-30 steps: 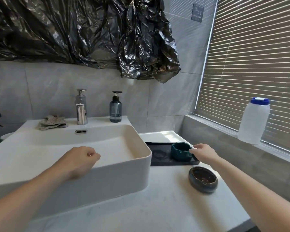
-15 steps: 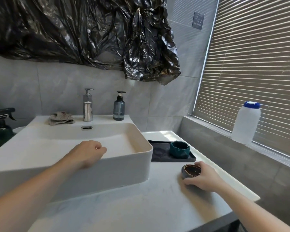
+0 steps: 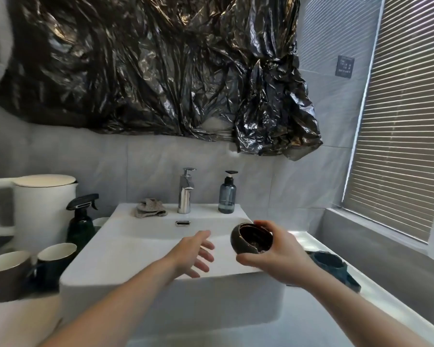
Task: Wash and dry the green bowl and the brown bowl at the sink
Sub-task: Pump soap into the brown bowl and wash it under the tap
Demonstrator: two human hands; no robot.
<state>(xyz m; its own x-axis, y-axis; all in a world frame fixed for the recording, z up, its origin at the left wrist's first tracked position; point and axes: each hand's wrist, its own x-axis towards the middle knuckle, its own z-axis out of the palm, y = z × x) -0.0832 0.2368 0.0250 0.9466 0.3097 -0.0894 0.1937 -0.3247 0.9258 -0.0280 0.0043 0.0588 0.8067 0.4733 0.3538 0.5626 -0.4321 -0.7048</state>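
Head view, the only 1 you have: your right hand [image 3: 278,249] holds the brown bowl [image 3: 251,238] in the air over the right part of the sink [image 3: 145,256], fingers curled over its far rim and thumb under its base, the mouth tipped toward you and to the left. Your left hand [image 3: 194,254] hangs over the middle of the basin with fingers straight and spread, gripping nothing, apart from the bowl.

To do this step well, I would bring the bowl under the faucet [image 3: 186,191] before you reach for the lever, so the water lands inside the bowl and not on the counter. Let the free left hand work the lever; it looks the nearer of the 2 to it. Keep the right thumb firm under the base, since a wet glazed bowl is likely to slip. The cloth [image 3: 149,209] lies on the sink ledge just left of the faucet and the soap bottle [image 3: 227,196] stands just right of it, both within easy reach.

The green bowl [image 3: 328,264] sits on the dark tray [image 3: 351,281] to the right of the sink, partly behind your right forearm; whether it has been washed cannot be told.

Both forearms reach forward from the bottom edge, the right wrist turned inward, the left palm facing down and right.
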